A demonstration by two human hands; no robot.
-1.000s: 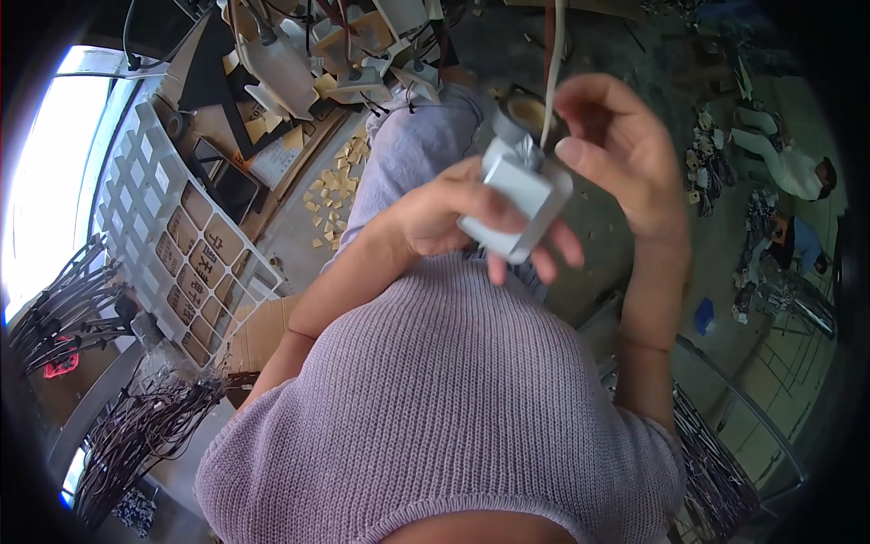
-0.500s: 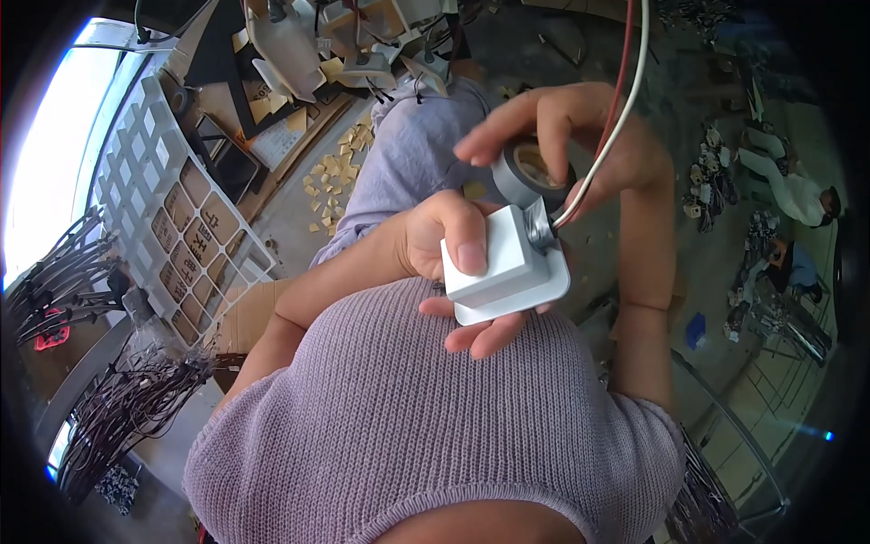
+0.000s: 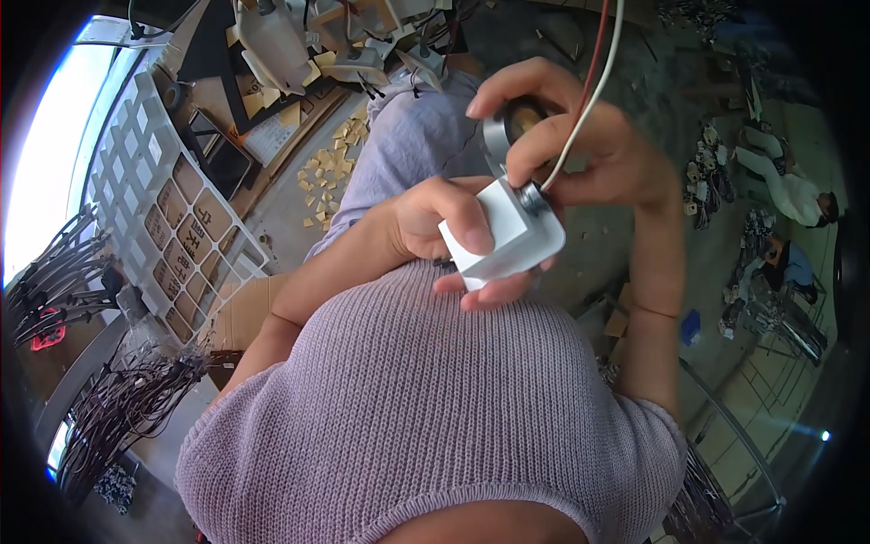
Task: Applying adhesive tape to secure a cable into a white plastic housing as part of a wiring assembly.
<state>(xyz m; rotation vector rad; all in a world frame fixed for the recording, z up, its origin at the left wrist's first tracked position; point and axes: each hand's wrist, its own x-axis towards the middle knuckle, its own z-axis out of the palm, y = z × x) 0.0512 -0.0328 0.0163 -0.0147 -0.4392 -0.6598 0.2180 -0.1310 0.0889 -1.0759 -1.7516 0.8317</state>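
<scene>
My left hand [image 3: 444, 227] grips a white square plastic housing [image 3: 507, 238] close in front of my chest, thumb on its top face. My right hand [image 3: 580, 154] holds a round grey metal part [image 3: 507, 127] against the housing's upper right corner, fingers curled over it. A white wire and a red wire [image 3: 594, 86] run up from that corner past my right hand and out of the top edge. My lilac knitted sleeve and chest fill the lower part of the view.
A white compartment tray [image 3: 172, 208] with brown pieces stands at the left. Small tan chips [image 3: 331, 177] lie scattered on the grey floor. Bundles of dark cables [image 3: 100, 399] lie lower left. White housings and tools [image 3: 344, 45] crowd the top. Another person [image 3: 788, 195] sits at the far right.
Both hands have brought the white housing lower and closer to my chest. My right hand has moved from above it to pressing the round grey part onto its corner.
</scene>
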